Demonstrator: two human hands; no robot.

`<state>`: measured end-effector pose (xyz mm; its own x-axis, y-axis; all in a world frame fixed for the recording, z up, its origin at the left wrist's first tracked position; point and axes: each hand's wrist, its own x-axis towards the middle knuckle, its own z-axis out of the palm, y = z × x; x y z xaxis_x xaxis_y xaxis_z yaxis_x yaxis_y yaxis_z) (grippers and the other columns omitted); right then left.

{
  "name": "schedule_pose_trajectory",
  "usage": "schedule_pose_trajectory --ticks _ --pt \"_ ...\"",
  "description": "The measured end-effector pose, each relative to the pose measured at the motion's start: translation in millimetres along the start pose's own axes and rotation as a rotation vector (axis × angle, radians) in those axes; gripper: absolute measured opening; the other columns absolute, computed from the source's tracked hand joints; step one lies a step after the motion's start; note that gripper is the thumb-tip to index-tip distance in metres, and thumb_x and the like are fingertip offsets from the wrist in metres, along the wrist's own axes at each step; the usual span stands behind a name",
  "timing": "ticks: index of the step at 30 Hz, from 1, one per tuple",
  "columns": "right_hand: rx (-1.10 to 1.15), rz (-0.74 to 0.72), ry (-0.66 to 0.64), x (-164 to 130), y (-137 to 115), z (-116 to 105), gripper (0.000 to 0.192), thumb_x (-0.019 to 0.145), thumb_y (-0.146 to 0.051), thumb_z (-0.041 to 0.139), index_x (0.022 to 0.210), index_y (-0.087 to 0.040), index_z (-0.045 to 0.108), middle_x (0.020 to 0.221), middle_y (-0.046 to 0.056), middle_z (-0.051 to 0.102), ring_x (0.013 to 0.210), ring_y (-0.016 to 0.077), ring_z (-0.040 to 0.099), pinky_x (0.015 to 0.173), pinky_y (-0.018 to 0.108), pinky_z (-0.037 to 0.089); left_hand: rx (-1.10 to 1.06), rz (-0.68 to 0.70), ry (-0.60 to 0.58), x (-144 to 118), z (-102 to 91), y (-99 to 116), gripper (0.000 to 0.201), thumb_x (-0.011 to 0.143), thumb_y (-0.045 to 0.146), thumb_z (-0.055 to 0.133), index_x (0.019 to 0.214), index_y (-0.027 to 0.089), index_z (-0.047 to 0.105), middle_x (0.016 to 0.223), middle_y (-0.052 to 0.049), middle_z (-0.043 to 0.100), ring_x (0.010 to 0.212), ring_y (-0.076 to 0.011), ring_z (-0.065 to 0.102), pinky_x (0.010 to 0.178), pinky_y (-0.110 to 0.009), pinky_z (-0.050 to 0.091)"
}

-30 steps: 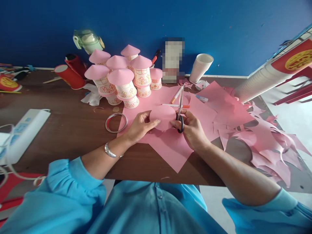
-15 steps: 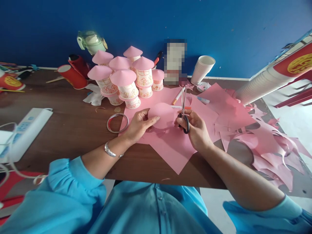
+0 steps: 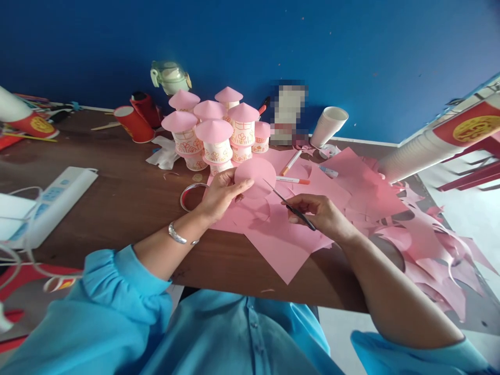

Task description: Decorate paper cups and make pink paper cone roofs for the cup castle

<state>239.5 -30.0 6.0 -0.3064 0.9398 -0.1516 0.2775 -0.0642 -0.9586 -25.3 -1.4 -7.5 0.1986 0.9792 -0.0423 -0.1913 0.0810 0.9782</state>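
Observation:
My left hand [image 3: 223, 194] pinches the left edge of a round pink paper disc [image 3: 254, 175], thumb on top. In my right hand [image 3: 318, 213] is a pair of scissors [image 3: 296, 210] with dark handles. The blades point up and left, with their tips over or against the right part of the disc; I cannot tell whether they touch it. Pink paper sheets [image 3: 287, 258] lie beneath both hands. An orange-and-white marker [image 3: 295, 180] rests just above the scissors, and a roll of tape [image 3: 190, 197] lies left of my left hand.
Several decorated paper-cup towers [image 3: 213, 148] with pink cone roofs stand behind my left hand. Pink paper scraps [image 3: 433, 250] cover the right side. White stacked cups [image 3: 414, 148] lean at the right, a power strip [image 3: 58, 200] lies left, and the blue wall [image 3: 234, 47] closes the back.
The scissors have swung from pointing upward to pointing left across the disc. My left hand has raised and tilted the disc slightly. The camera view has shifted a little.

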Motion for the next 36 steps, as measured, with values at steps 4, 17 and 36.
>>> schedule_pose_trajectory --ticks 4,17,36 --pt "0.009 0.012 -0.003 -2.1 -0.6 2.2 0.037 0.062 -0.039 0.096 0.093 -0.021 0.086 0.071 0.001 0.072 0.066 0.0145 0.061 0.066 0.032 0.056 0.032 -0.003 -0.031 -1.0 0.6 2.4 0.035 0.074 0.044 0.088 0.081 0.017 0.067 0.069 0.003 0.056 0.059 -0.0086 0.046 0.052 -0.022 0.037" --pt "0.058 0.052 -0.026 -6.2 0.1 4.4 0.043 0.063 -0.044 0.096 0.095 -0.018 0.086 0.064 0.003 0.072 0.056 0.0135 0.06 0.055 0.03 0.054 0.067 0.009 -0.067 0.8 -4.5 1.3 0.032 0.078 0.043 0.085 0.087 0.016 0.071 0.071 0.002 0.061 0.058 -0.009 0.047 0.052 -0.023 0.037" --pt "0.059 0.073 -0.02 -7.9 -3.0 5.5 0.058 0.057 -0.056 0.098 0.095 -0.015 0.085 0.057 0.001 0.066 0.052 0.0103 0.052 0.048 0.026 0.044 0.053 0.018 -0.081 1.4 -7.0 -1.8 0.031 0.08 0.043 0.085 0.092 0.016 0.074 0.074 0.001 0.064 0.058 -0.0086 0.049 0.051 -0.021 0.037"
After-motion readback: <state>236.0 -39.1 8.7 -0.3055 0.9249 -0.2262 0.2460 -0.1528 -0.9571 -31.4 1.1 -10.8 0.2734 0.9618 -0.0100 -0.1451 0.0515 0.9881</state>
